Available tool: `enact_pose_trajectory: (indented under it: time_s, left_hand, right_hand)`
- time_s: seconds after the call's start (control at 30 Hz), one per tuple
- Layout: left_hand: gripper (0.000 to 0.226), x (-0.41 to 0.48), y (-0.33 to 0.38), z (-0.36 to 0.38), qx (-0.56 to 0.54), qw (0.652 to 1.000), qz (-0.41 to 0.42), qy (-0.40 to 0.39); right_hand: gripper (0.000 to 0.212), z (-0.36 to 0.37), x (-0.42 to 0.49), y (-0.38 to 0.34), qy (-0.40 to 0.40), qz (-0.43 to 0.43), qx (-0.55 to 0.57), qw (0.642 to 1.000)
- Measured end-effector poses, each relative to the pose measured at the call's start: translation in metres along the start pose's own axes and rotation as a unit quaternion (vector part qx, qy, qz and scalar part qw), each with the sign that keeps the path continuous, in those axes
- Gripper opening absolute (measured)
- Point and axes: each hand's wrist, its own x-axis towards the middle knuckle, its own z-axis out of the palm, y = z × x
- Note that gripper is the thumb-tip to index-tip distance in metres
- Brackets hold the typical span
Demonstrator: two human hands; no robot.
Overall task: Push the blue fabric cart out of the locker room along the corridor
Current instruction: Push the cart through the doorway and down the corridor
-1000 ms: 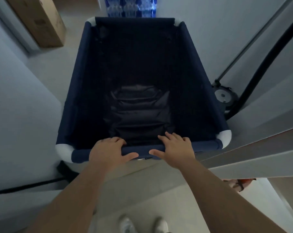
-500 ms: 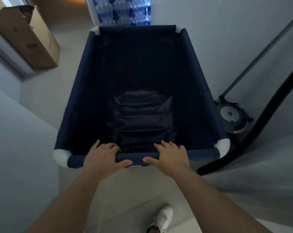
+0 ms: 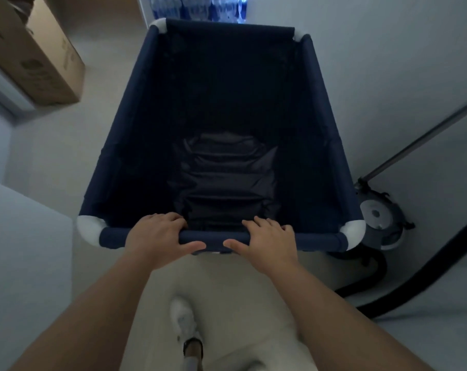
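The blue fabric cart (image 3: 136, 108) fills the middle of the view, a deep dark-blue bin with white corner pieces and a dark folded liner lying at its bottom. My left hand (image 3: 158, 238) and my right hand (image 3: 267, 241) both grip the padded near rail, fingers over the top and thumbs underneath, a short gap between them. My forearms reach in from the bottom of the frame.
A cardboard box (image 3: 37, 57) stands at the far left by a wall. Stacked blue water-bottle packs (image 3: 197, 8) sit beyond the cart. A vacuum base (image 3: 382, 220) with a black hose (image 3: 403, 279) and metal tube stands right, close to the cart's corner. My white shoe (image 3: 184, 319) steps forward.
The cart has rolled forward through the doorway; the door edge at right is gone from view. The box and vacuum have drawn nearer. Both hands keep the same grip.
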Motion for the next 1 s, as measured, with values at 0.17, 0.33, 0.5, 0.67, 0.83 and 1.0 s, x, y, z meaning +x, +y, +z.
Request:
enact_pose_trajectory:
  time_s: [0.17,0.33,0.5,0.67,0.83,1.0]
  left_hand:
    - [0.097,0.070,-0.020,-0.014,-0.007,1.000,0.023,0.017]
    - [0.094,0.145,-0.039,-0.029,-0.009,0.998,0.050,0.043]
    - [0.096,0.222,-0.062,-0.046,-0.017,0.997,0.072,0.030]
    - [0.094,0.282,-0.079,-0.058,-0.015,0.996,0.084,0.024]
    - [0.091,0.336,-0.091,-0.068,-0.005,0.995,0.096,0.021]
    - [0.088,0.387,-0.097,-0.078,0.007,0.995,0.099,0.023]
  right_hand:
    - [0.097,-0.029,0.066,0.001,-0.015,0.015,0.002,1.000]
    - [0.097,-0.063,0.134,0.006,-0.031,0.034,0.010,0.999]
    - [0.099,-0.088,0.202,0.007,-0.036,0.062,0.018,0.997]
    - [0.102,-0.103,0.255,0.009,-0.029,0.082,0.015,0.996]
    - [0.100,-0.121,0.300,0.015,-0.029,0.087,0.023,0.996]
    - [0.098,-0.141,0.346,0.025,-0.031,0.080,0.018,0.996]
